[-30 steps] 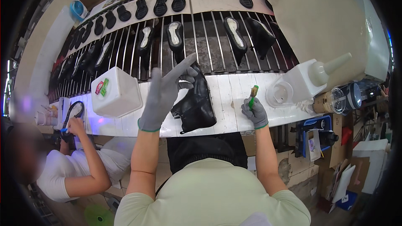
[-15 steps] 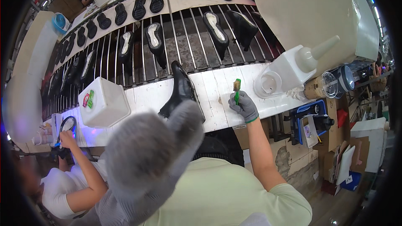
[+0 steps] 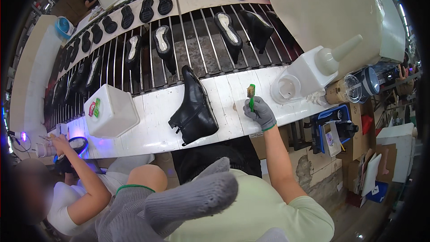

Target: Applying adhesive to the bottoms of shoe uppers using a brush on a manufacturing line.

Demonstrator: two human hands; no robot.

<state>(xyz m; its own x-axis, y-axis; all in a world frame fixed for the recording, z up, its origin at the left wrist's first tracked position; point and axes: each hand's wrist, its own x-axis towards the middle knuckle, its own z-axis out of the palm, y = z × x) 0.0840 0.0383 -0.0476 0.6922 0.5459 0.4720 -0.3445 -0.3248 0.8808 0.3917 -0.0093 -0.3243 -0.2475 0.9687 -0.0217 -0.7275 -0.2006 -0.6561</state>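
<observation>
My right hand (image 3: 261,114), in a grey glove with a green cuff, is closed around a green-handled brush (image 3: 251,94), bristle end up, above the white table (image 3: 230,127). My left hand (image 3: 190,199), gloved in grey too, is raised close to the camera over my lap. Its fingers stretch out to the right, with nothing visible in them. Between the hands and the conveyor, a black ankle boot (image 3: 196,114) lies on its side on the table, touched by neither hand.
White box-shaped container (image 3: 107,112) left; squeeze bottle (image 3: 313,71) and small white cup (image 3: 286,88) right. Beyond the table, black shoes (image 3: 163,44) stand sole-up on roller bars; dark soles (image 3: 165,2) lie farther back. A co-worker's hand (image 3: 60,144) holds another shoe at left.
My left hand has drawn back from in front of the boot toward the camera's lower edge, uncovering the boot. My right hand and the brush have barely moved.
</observation>
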